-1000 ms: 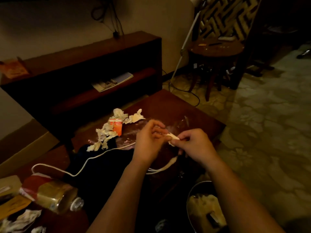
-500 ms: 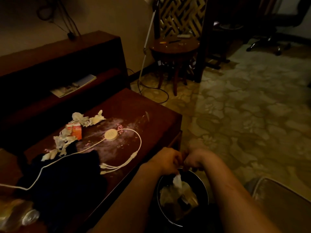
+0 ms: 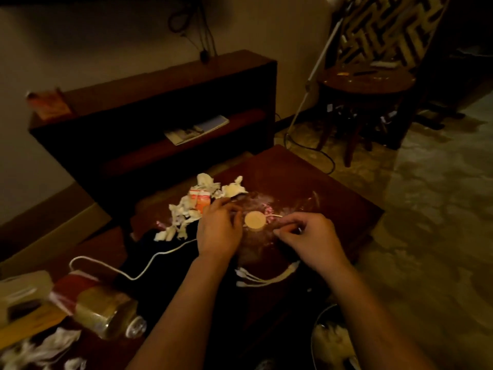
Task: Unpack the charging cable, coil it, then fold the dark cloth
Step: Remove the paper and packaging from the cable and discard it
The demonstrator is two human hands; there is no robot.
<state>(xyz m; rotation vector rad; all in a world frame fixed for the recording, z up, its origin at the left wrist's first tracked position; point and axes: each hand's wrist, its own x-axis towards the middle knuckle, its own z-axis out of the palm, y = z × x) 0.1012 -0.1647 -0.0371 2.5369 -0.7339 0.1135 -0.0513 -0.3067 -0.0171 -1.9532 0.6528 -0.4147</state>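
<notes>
A white charging cable lies on the dark wooden table (image 3: 306,182), and its round puck (image 3: 255,221) sits between my hands. The cord (image 3: 149,263) trails left over the crumpled dark cloth (image 3: 170,279). Its connector ends (image 3: 256,279) lie near the table's front edge. My left hand (image 3: 218,232) has its fingers curled at the puck's left edge, over the cord there. My right hand (image 3: 310,236) pinches the cord just right of the puck.
Torn white wrapping (image 3: 184,214) and a small orange box (image 3: 202,202) lie behind my left hand. A bottle (image 3: 106,313) lies on its side at the front left. A round bin (image 3: 330,340) with scraps stands below the table's front right. A low shelf (image 3: 160,108) is beyond.
Half a second ago both hands were together over the bin, above a white scrap. They have since come back up to the table and closed on the cable at the puck.
</notes>
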